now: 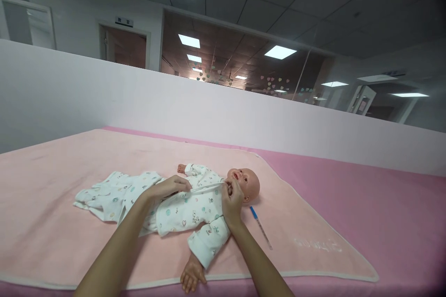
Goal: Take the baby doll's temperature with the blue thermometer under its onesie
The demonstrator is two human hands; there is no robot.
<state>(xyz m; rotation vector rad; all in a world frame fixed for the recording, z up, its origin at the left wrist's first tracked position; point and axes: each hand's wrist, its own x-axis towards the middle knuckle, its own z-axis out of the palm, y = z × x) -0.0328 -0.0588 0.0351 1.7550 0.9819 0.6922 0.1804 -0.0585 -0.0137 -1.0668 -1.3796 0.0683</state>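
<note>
A baby doll [250, 183] lies on its back with its head to the right, dressed in a white printed baby shirt [190, 216] and matching pants [114, 195]. At the doll's neck, my right hand [232, 199] is closed in a pinch on the shirt's front edge. Farther down the chest, my left hand [170, 186] has its fingers together on the same edge. Between the two hands the white edge is drawn out in a straight line. The left fingertips are partly hidden in the cloth. One doll arm stretches toward me, the other away.
A slim clear stick with a blue cap, resembling a thermometer [260, 227], lies beside the doll's head. Under everything is a peach blanket [310, 227] with a pale border, on a pink surface [393, 213]. A white low wall [209, 111] stands behind.
</note>
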